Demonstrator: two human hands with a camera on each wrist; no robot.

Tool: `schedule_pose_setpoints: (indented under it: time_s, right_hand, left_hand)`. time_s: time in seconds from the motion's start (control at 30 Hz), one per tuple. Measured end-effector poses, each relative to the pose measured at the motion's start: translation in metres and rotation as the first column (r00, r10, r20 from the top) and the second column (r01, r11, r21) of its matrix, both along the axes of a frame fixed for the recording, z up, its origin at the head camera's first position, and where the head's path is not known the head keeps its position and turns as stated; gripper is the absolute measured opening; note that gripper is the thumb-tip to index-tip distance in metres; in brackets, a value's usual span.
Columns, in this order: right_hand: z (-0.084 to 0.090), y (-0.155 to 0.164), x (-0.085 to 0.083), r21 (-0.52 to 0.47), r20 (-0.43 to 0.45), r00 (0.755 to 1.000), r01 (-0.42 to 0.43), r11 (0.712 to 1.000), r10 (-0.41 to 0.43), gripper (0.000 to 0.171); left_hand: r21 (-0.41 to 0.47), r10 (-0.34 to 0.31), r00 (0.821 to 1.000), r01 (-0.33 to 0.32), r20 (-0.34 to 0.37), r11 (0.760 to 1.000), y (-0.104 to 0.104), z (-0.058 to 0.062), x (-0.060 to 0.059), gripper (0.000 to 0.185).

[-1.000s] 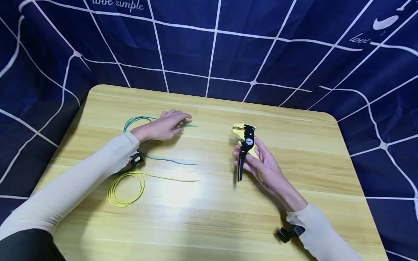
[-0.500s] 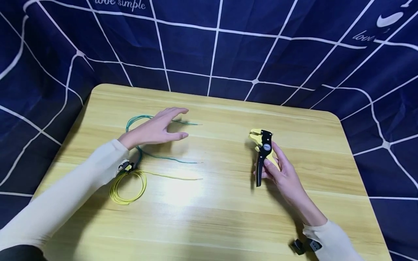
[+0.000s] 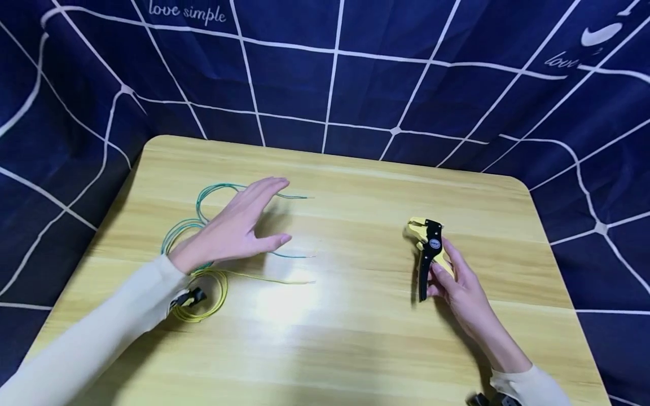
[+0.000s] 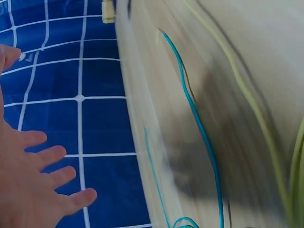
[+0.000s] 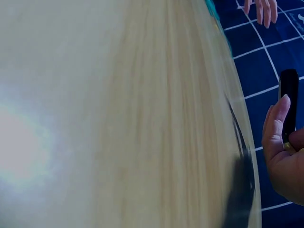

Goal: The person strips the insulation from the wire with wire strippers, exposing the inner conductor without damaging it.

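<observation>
My left hand [image 3: 236, 228] hovers over the left side of the table, fingers straight and thumb spread, with nothing in its grasp. Beneath and around it lie two coiled green wires, the farther coil [image 3: 200, 197] partly hidden by the hand. Nearer the front is a coiled yellow wire [image 3: 223, 296], overlapped by the wrist. In the left wrist view, one green wire [image 4: 204, 135] and the yellow wire [image 4: 256, 109] stretch across the wood. On the right, my right hand [image 3: 464, 293] grips a yellow-and-black wire stripper [image 3: 431, 242], its head pointing away from me.
The wires rest on a light wooden table [image 3: 355, 344] with rounded far corners, their straight ends pointing right. Dark blue cloth [image 3: 289, 79] with white lines surrounds the far side and both flanks. Small black cameras [image 3: 193, 297] sit at the wrists.
My left hand has opened away from the far green wire and drawn back toward me. My right hand has carried the wire stripper rightward and nearer.
</observation>
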State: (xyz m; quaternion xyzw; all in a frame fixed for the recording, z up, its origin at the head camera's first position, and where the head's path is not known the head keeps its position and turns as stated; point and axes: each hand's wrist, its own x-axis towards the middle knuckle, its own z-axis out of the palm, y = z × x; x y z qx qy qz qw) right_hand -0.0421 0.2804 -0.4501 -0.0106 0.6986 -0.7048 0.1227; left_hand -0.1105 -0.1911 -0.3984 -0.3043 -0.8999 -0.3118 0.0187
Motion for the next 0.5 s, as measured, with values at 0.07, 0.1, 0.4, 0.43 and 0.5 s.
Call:
schedule_pose_setpoints:
  time_s: [0.07, 0.1, 0.4, 0.43, 0.5]
  right_hand:
    - [-0.001, 0.002, 0.001, -0.016, 0.022, 1.000, 0.002, 1.000, -0.001, 0.076]
    - [-0.001, 0.002, 0.002, -0.024, 0.033, 0.999, 0.003, 1.000, -0.002, 0.076]
    - [-0.009, 0.016, 0.004, 0.038, 0.063, 0.997, 0.030, 0.999, -0.033, 0.075]
    - [-0.009, 0.018, 0.004, 0.050, 0.062, 0.997, 0.033, 0.998, -0.036, 0.074]
    - [-0.010, 0.022, 0.004, 0.074, 0.059, 0.997, 0.036, 0.997, -0.041, 0.073]
  left_hand:
    - [0.007, 0.015, 1.000, -0.015, -0.001, 1.000, -0.002, 0.001, 0.010, 0.102]
    - [0.011, 0.020, 1.000, -0.020, -0.003, 1.000, -0.004, 0.002, 0.015, 0.103]
    - [0.010, 0.028, 0.999, -0.028, -0.045, 1.000, -0.009, 0.001, 0.043, 0.106]
    - [0.006, 0.028, 0.999, -0.027, -0.046, 1.000, -0.009, 0.000, 0.045, 0.106]
    - [0.002, 0.026, 0.999, -0.026, -0.046, 1.000, -0.009, 0.000, 0.047, 0.106]
